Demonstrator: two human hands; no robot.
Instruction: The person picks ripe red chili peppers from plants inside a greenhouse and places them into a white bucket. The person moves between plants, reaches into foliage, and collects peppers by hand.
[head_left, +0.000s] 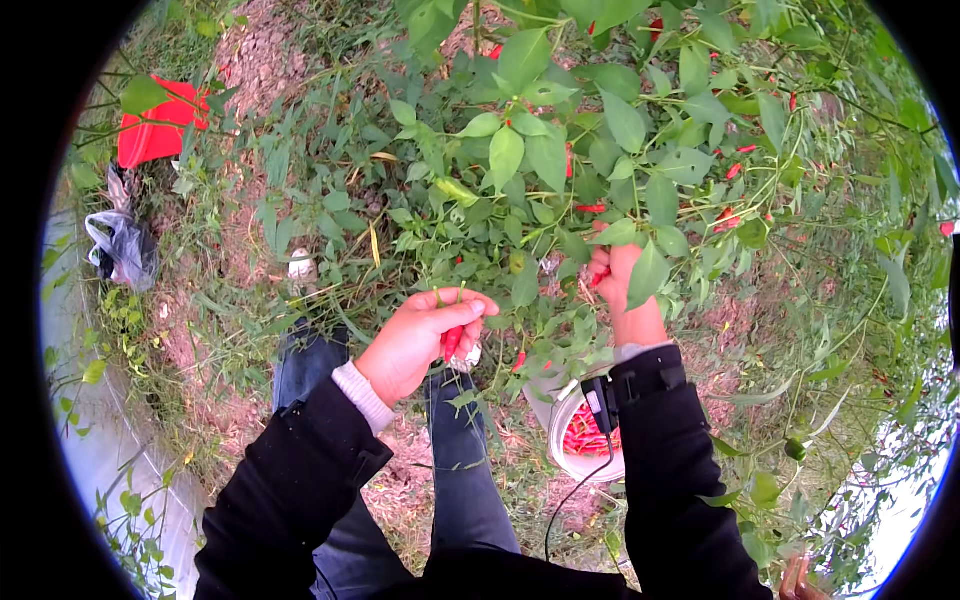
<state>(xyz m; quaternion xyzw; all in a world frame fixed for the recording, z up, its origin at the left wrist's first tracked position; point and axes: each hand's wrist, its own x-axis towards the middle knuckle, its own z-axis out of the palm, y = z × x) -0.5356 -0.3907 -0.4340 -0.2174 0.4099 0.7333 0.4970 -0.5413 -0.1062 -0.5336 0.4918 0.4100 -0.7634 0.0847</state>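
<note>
My left hand (424, 334) pinches a few red chili peppers (452, 341) with the tips pointing down and the green stems standing up past the fingers. My right hand (619, 274) reaches into a leafy chili plant (525, 142), its fingers curled on a red chili (600, 277). Leaves cover part of that hand, so whether this chili is still attached cannot be seen. Below my right forearm, a white bucket (556, 442) holds many red chilies (585, 433). More ripe chilies (733, 171) hang among the leaves at the upper right.
A red object (161, 127), possibly a container, lies at the upper left above a translucent plastic bag (131, 251). Pale sheeting (112, 420) runs along the left side. A cable (559, 514) hangs from a device on my right wrist (598, 405). Someone's fingers (796, 579) appear at bottom right.
</note>
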